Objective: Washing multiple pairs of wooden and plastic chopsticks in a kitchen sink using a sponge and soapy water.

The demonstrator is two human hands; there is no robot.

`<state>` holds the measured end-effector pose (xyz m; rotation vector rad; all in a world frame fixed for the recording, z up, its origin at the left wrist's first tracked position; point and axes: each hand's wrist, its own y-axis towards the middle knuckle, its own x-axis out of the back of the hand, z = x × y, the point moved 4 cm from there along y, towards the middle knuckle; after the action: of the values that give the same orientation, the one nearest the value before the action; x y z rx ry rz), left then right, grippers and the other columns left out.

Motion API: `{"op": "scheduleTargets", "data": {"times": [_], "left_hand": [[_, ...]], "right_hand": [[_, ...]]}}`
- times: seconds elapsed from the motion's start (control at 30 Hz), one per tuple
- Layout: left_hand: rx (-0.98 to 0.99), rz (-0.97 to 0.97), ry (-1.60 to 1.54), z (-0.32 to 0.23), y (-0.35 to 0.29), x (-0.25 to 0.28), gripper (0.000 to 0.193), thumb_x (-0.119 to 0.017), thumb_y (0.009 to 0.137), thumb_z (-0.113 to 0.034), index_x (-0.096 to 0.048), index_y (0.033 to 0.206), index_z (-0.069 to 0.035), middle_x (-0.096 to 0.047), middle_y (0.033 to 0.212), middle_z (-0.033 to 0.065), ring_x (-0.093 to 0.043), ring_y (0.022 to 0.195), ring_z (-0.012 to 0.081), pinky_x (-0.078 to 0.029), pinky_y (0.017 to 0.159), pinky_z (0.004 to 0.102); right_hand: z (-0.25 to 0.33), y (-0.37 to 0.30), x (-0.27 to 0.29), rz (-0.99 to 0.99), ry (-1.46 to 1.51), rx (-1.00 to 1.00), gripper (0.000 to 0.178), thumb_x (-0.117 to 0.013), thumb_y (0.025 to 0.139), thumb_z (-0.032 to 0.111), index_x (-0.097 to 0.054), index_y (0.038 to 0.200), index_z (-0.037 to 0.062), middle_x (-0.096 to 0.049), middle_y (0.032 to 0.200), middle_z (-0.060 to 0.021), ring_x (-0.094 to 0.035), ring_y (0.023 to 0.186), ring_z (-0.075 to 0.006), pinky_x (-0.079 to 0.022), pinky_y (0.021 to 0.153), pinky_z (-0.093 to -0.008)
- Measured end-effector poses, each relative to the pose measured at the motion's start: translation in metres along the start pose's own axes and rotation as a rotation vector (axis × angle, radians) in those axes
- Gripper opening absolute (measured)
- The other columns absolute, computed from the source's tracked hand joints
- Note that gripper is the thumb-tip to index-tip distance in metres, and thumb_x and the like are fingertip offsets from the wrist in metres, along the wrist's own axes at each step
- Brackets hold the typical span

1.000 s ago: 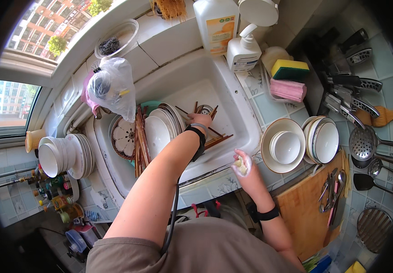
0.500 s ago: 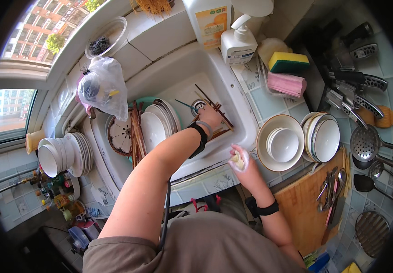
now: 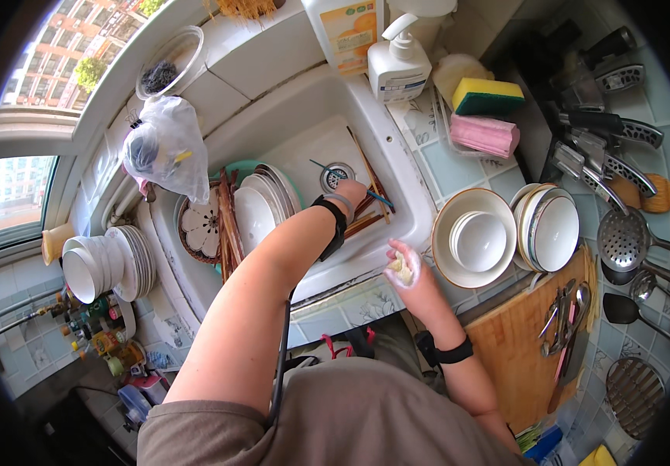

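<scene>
My left hand (image 3: 350,193) is down in the white sink (image 3: 288,116), closed next to the drain (image 3: 338,177). A teal chopstick (image 3: 380,199) passes through or under its fingers, most of which are hidden. Brown chopsticks (image 3: 368,161) lie beside the hand on the sink floor, some half covered by it. Over the sink's front edge, my right hand (image 3: 420,289) is turned palm up with soap foam on it. Its fingers curl round a pale yellow, foam-covered lump (image 3: 402,268), perhaps a piece of sponge.
White plates (image 3: 253,206), a patterned bowl (image 3: 201,231) and a bundle of reddish-brown chopsticks (image 3: 226,225) fill the sink's left side. Stacked bowls (image 3: 475,241) stand right, near a wooden board (image 3: 506,349). A pump bottle (image 3: 399,70) and sponges (image 3: 489,97) stand behind; more dishes (image 3: 106,268) sit left.
The chopsticks by my left hand have shifted, and the teal one now sticks out on the hand's right side. The hand has moved slightly left and down. My right hand is nearly still.
</scene>
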<state>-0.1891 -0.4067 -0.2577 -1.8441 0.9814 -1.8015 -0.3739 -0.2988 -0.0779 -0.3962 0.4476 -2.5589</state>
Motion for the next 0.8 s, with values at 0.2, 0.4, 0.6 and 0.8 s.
{"op": "scheduleTargets", "data": {"times": [0.2, 0.4, 0.6, 0.8], "left_hand": [[-0.016, -0.023, 0.084, 0.004, 0.006, 0.022, 0.016, -0.058, 0.079, -0.004, -0.066, 0.093, -0.003, -0.066, 0.085, 0.0150, -0.065, 0.081, 0.0285, -0.053, 0.066, 0.0352], [0.564, -0.146, -1.675, 0.012, 0.035, 0.015, 0.011, -0.055, 0.080, 0.001, -0.061, 0.090, 0.004, -0.057, 0.086, 0.0126, -0.055, 0.073, 0.0234, -0.046, 0.060, 0.0327], [0.557, -0.050, -1.678, 0.003, 0.022, 0.026, 0.010, -0.058, 0.081, -0.004, -0.059, 0.085, 0.005, -0.056, 0.085, 0.0139, -0.057, 0.080, 0.0237, -0.049, 0.064, 0.0375], [0.369, 0.118, -1.036, 0.017, -0.011, 0.026, 0.019, -0.052, 0.082, -0.010, -0.056, 0.083, 0.009, -0.059, 0.076, 0.0181, -0.061, 0.060, 0.0282, -0.051, 0.050, 0.0357]], "right_hand": [[0.000, -0.001, 0.000, -0.022, 0.024, 0.012, 0.047, -0.061, 0.080, 0.003, -0.045, 0.124, 0.0043, -0.059, 0.106, -0.0158, -0.058, 0.100, -0.0250, -0.045, 0.085, -0.0321], [0.002, -0.002, -0.001, -0.021, -0.001, 0.028, 0.047, -0.062, 0.079, 0.003, -0.046, 0.123, 0.0045, -0.059, 0.106, -0.0160, -0.058, 0.100, -0.0255, -0.046, 0.084, -0.0325], [-0.001, -0.002, -0.001, -0.036, -0.003, 0.056, 0.047, -0.062, 0.079, 0.003, -0.046, 0.123, 0.0045, -0.058, 0.107, -0.0160, -0.058, 0.096, -0.0259, -0.046, 0.083, -0.0331], [-0.003, 0.000, -0.001, -0.034, 0.021, 0.028, 0.045, -0.062, 0.079, 0.004, -0.047, 0.122, 0.0056, -0.060, 0.104, -0.0148, -0.059, 0.095, -0.0270, -0.046, 0.081, -0.0341]]}}
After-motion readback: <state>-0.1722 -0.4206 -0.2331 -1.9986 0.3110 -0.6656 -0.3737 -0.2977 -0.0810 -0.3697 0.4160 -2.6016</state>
